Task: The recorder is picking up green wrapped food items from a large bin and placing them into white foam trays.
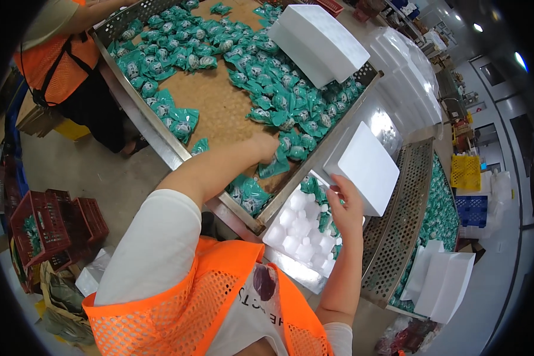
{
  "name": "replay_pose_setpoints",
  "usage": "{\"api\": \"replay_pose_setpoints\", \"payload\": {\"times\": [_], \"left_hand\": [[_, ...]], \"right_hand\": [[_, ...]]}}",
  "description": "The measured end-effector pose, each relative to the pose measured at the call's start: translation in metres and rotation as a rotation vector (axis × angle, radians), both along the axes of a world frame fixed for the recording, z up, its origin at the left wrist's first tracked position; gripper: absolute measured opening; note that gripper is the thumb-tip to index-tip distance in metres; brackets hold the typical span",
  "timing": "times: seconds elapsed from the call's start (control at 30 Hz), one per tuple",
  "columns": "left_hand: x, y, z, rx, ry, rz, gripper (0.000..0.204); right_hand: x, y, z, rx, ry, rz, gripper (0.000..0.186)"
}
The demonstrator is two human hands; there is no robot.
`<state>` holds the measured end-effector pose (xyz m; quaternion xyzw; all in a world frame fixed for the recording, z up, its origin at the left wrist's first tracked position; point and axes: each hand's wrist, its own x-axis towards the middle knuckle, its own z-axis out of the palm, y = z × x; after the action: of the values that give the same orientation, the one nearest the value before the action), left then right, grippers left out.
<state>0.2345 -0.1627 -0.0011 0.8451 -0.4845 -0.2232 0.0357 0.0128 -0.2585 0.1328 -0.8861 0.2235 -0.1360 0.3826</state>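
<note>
Many green plastic packets (261, 80), each with something round inside, lie in a metal-walled tray (243, 225) with a brown bottom. My left hand (266, 148) reaches over the near part of this tray. Its fingers are closed at a green packet (273, 167), though the fingertips are partly hidden. Just outside the tray's near right corner stands a white foam box (299, 264) with rounded white shapes inside and some green packets along its right side. Above this box my right hand (346, 203) is empty, its fingers apart, close to a white foam block (365, 169).
Another white foam box (318, 41) rests on the packets at the far right. Perforated metal sheeting (394, 231) borders a second heap of green packets (439, 219). Red crates (38, 225) stand on the left floor. A person in an orange vest (62, 68) works at the tray's left side.
</note>
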Motion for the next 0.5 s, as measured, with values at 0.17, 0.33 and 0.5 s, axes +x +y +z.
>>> {"api": "replay_pose_setpoints", "payload": {"times": [0.17,0.33,0.5], "left_hand": [[0.025,0.040,0.033,0.318,0.051,-0.248,0.049],[0.069,0.089,0.051,-0.118,0.490,0.136,0.048],[0.084,0.121,0.060,-0.774,1.136,0.890,0.042]], "right_hand": [[0.066,0.013,0.010,-0.171,-0.001,0.202,0.028],[0.153,-0.012,-0.036,-0.512,0.559,0.286,0.043],[0.207,0.014,-0.077,-0.704,1.040,0.328,0.059]]}}
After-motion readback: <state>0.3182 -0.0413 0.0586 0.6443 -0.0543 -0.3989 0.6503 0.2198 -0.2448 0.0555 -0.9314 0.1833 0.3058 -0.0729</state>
